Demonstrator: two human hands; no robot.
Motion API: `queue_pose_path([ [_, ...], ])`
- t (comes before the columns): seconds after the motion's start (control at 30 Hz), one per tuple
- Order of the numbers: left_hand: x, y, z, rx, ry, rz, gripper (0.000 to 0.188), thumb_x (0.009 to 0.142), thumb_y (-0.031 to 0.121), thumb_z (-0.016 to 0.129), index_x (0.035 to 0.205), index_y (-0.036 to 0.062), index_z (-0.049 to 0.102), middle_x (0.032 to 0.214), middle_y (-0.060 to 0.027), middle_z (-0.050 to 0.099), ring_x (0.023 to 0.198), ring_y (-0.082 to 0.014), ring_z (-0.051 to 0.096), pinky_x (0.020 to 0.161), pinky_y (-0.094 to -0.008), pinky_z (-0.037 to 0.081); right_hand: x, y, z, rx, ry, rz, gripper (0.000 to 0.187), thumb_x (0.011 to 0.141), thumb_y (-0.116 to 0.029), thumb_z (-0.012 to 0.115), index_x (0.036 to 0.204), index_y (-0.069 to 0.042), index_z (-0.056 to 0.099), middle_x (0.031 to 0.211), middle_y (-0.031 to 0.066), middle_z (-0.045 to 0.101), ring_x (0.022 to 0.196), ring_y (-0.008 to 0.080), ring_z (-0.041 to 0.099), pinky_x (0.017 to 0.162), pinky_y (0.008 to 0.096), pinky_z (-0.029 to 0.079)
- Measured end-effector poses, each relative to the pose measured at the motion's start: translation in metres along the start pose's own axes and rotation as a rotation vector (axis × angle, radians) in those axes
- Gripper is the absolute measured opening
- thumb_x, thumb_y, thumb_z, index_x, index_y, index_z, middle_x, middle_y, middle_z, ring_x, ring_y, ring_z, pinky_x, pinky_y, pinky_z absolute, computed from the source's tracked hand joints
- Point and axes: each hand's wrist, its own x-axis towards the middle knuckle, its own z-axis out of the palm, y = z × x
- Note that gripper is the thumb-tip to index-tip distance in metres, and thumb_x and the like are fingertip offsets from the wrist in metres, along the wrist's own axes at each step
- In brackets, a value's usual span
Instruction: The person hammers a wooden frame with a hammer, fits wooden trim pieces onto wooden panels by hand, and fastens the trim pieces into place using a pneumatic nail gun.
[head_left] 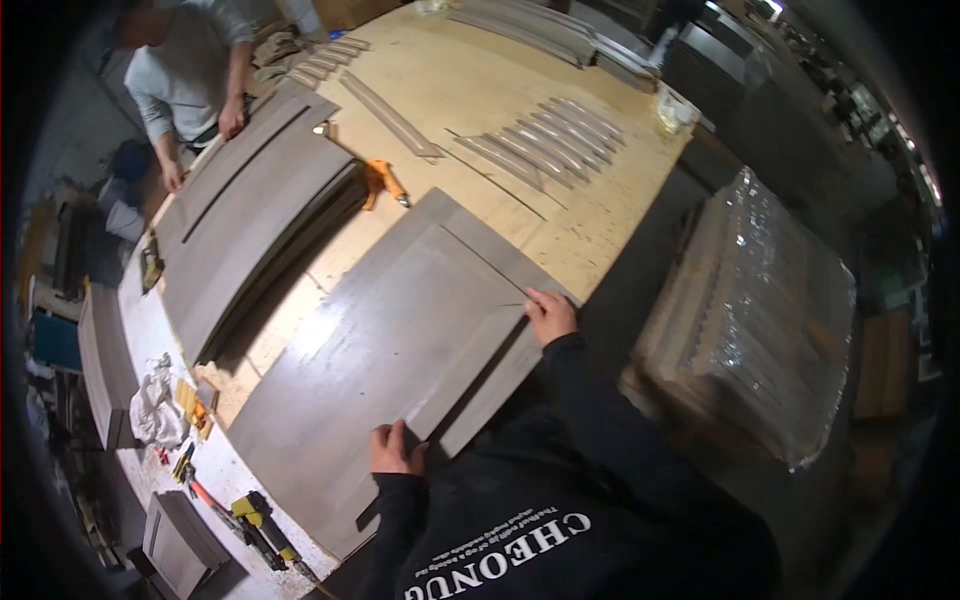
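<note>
A large flat grey panel (340, 370) lies on the worktable in front of me, with a long dark slot near its close edge. Along that slot runs a narrow grey strip (462, 368). At its left end my left hand (397, 449) has curled fingers and thumb closed on the edge. My right hand (550, 317) pinches the strip's far right end, by the panel's right side. The fingertips' undersides are hidden. Past the panel, an orange-yellow hand tool (382, 185) rests beside a stack of curved grey panels (265, 215).
A co-worker (190, 75) stands at the far left, hands on the curved panels. Wrapped strips (545, 140) and a loose strip (390, 115) lie on the worktable (610, 215). Power tools (265, 525) and a white cloth (158, 405) sit left. A film-wrapped stack (745, 330) stands right.
</note>
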Motion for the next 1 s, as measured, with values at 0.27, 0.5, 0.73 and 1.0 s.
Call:
queue_pose_path([
  [0.27, 0.011, 0.006, 0.012, 0.101, -0.056, 0.065, 0.054, 0.062, 0.022, 0.078, 0.110, 0.0077, 0.059, 0.100, -0.0133, 0.053, 0.091, -0.0314, 0.052, 0.078, -0.0403, 0.045, 0.004, -0.004, -0.010, 0.056, -0.023, 0.176, 0.022, 0.079, -0.024, 0.065, 0.093, -0.008, 0.070, 0.086, 0.0140, 0.064, 0.082, 0.0294, 0.061, 0.074, 0.0363, 0.049],
  [0.5, 0.017, 0.004, 0.019, 0.153, -0.070, 0.081, 0.055, 0.061, 0.023, 0.078, 0.111, 0.0101, 0.060, 0.097, -0.0127, 0.053, 0.091, -0.0318, 0.051, 0.077, -0.0409, 0.044, 0.006, 0.003, -0.008, 0.019, -0.053, 0.143, 0.021, 0.078, -0.024, 0.067, 0.093, -0.010, 0.071, 0.082, 0.0131, 0.063, 0.080, 0.0288, 0.061, 0.072, 0.0353, 0.049],
  [0.73, 0.020, 0.007, 0.019, 0.193, -0.062, 0.068, 0.057, 0.059, 0.020, 0.078, 0.112, 0.0109, 0.061, 0.094, -0.0115, 0.051, 0.090, -0.0307, 0.049, 0.078, -0.0402, 0.044, 0.007, -0.003, -0.017, 0.040, -0.082, 0.163, 0.020, 0.079, -0.024, 0.065, 0.092, -0.009, 0.071, 0.085, 0.0132, 0.065, 0.082, 0.0290, 0.061, 0.075, 0.0351, 0.049],
  [1.0, 0.016, 0.007, 0.024, 0.224, -0.006, 0.015, 0.060, 0.054, 0.016, 0.079, 0.112, 0.0147, 0.062, 0.097, -0.0108, 0.053, 0.092, -0.0302, 0.050, 0.079, -0.0413, 0.043, 0.004, 0.000, -0.017, 0.010, -0.091, 0.124, 0.021, 0.079, -0.024, 0.066, 0.093, -0.009, 0.071, 0.084, 0.0134, 0.065, 0.080, 0.0269, 0.063, 0.073, 0.0333, 0.049],
])
